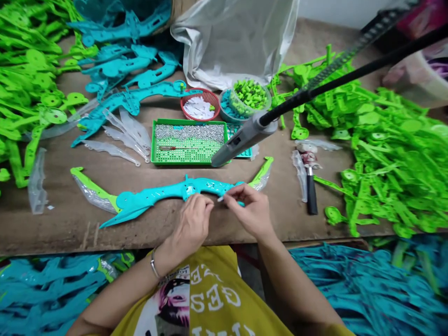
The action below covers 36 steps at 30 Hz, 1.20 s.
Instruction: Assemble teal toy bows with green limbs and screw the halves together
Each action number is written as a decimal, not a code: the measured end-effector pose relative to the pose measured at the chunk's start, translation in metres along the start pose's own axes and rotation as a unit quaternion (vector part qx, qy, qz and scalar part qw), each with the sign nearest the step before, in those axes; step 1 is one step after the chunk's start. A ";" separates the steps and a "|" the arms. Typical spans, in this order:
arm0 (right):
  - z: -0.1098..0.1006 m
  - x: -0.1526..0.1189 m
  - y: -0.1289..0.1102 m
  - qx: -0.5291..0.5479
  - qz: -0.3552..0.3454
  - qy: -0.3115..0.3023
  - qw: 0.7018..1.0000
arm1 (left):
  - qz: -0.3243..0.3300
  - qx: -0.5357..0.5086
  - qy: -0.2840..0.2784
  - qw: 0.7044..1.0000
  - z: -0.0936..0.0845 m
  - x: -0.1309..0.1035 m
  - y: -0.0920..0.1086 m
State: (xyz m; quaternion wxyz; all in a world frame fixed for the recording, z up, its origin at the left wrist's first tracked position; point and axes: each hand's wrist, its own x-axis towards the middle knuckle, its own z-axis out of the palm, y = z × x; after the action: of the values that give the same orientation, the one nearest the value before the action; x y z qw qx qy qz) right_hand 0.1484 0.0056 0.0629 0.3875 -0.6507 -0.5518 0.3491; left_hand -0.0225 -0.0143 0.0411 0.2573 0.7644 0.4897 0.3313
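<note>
A blue toy bow [164,190] with green tips and clear plastic pieces along them lies across the table in front of me. My right hand [250,207] is over its right part, thumb and finger pinched on a small white piece [220,199]. Close beside it, my left hand [194,217] is closed at the bow's middle, its fingertips pressed together. Whatever those fingers hold, if anything, is too small to make out. The hands partly hide the bow's lower right edge.
Behind the bow stands a green tray [189,161] of small metal screws with a screwdriver [173,148]. A red basket [217,103] holds white pieces. A black-handled mallet [311,193] lies right. Green parts [402,163] are heaped on both sides. A grey electric screwdriver [241,140] hangs overhead.
</note>
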 end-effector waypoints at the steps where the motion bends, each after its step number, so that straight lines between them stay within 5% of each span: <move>1: 0.003 0.005 0.005 -0.024 -0.002 0.041 0.999 | 0.016 0.030 0.004 0.999 0.000 0.002 -0.001; 6: 0.017 0.023 0.020 -0.116 -0.015 0.099 0.988 | 0.075 0.176 -0.061 0.980 -0.001 0.015 -0.011; 17: 0.024 0.020 0.016 -0.138 -0.006 0.116 0.984 | 0.083 0.236 -0.134 0.959 0.002 0.028 -0.017; 26: 0.028 0.019 0.015 -0.136 0.018 0.130 0.982 | 0.082 0.146 -0.102 0.981 -0.005 0.018 -0.034; 30: 0.026 0.019 0.017 -0.140 0.032 0.131 0.981 | 0.025 0.193 -0.066 0.979 -0.019 0.009 -0.039; 36: 0.026 0.018 0.020 -0.149 0.032 0.132 0.980 | 0.007 0.216 -0.094 0.972 -0.036 0.005 -0.048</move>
State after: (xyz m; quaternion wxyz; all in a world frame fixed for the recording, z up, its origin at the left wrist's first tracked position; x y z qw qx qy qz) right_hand 0.1366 0.0247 0.0326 0.3442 -0.7585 -0.5210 0.1863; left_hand -0.0760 0.0110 0.0309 0.1288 0.8330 0.5179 0.1460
